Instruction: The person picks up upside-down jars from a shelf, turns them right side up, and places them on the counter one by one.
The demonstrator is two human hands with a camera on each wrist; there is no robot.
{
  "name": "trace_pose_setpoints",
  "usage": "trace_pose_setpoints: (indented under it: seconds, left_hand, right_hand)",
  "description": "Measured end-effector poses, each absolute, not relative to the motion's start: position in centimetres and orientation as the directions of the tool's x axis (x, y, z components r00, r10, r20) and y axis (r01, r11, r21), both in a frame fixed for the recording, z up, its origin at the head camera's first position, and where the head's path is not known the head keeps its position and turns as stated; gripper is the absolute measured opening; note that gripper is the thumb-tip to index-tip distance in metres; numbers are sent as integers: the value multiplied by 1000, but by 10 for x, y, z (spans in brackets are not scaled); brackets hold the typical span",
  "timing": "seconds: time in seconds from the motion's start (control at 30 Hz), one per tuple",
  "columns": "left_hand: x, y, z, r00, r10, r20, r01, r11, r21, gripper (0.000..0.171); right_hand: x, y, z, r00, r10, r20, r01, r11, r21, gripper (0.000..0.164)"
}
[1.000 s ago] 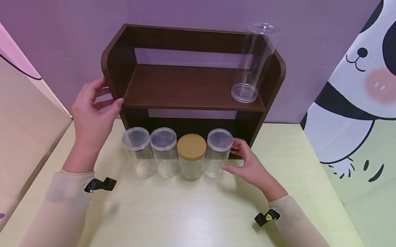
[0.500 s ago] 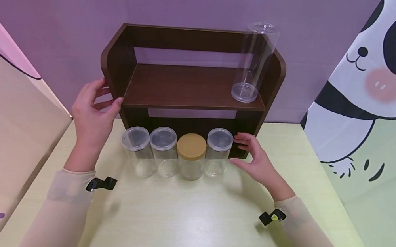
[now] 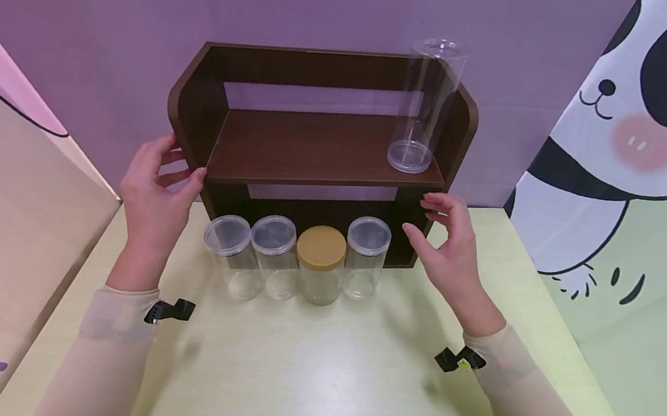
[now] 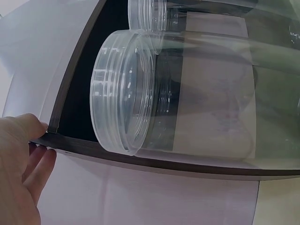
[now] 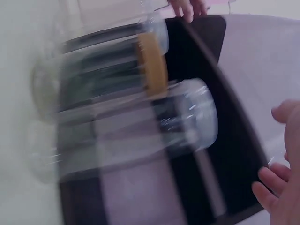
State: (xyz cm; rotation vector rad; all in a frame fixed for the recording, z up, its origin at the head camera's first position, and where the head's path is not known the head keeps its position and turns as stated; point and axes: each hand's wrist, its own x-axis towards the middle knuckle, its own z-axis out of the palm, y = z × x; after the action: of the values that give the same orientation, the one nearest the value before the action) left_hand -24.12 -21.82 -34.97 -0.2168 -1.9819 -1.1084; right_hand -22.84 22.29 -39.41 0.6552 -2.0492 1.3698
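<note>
A dark brown two-tier shelf (image 3: 327, 144) stands against the purple backdrop. On its left side panel, my left hand (image 3: 157, 188) grips the edge, thumb in front and fingers behind; the left wrist view shows the same hold. My right hand (image 3: 453, 246) is by the shelf's right side, thumb and fingers spread apart, holding nothing. Before the shelf, in a row, stand clear jars: two with clear lids (image 3: 228, 235) (image 3: 274, 234) at left, one with a tan lid (image 3: 321, 248), and a clear-lidded jar (image 3: 370, 235) nearest my right hand. A tall clear cylinder (image 3: 424, 109) stands on the upper tier.
The pale wooden table (image 3: 306, 366) extends in front of the jars. A panda-print panel (image 3: 634, 150) leans along the right, and a beige and pink panel (image 3: 20, 205) borders the left. The purple cloth (image 3: 328, 13) hangs behind the shelf.
My right hand has left the rightmost jar and moved up and right to the shelf's right side. My left hand stays on the left panel; the jars have not moved.
</note>
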Motion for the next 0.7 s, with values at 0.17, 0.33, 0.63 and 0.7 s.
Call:
trace_pose_setpoints:
  seconds: [0.17,0.33,0.63,0.7]
  left_hand:
    - [-241,-219,-350,-636,-228,737,507,596,622,60]
    - [-241,-219,-352,-642,-227,732,496,606,623,60]
    - [-241,-218,-352,-622,-228,749,504,616,606,58]
    - [-241,-219,-352,-619,-231,751,504,617,605,58]
  right_hand:
    - [-232,210,-364,-627,-49,778,-709,450,-543,67]
    - [-240,196,-345,-656,-1,754,-657,491,-571,86]
    - [-261,174,-327,-639,56,767,-635,526,-567,103]
    - [-266,169,-324,-658,70,750,-613,529,-587,107]
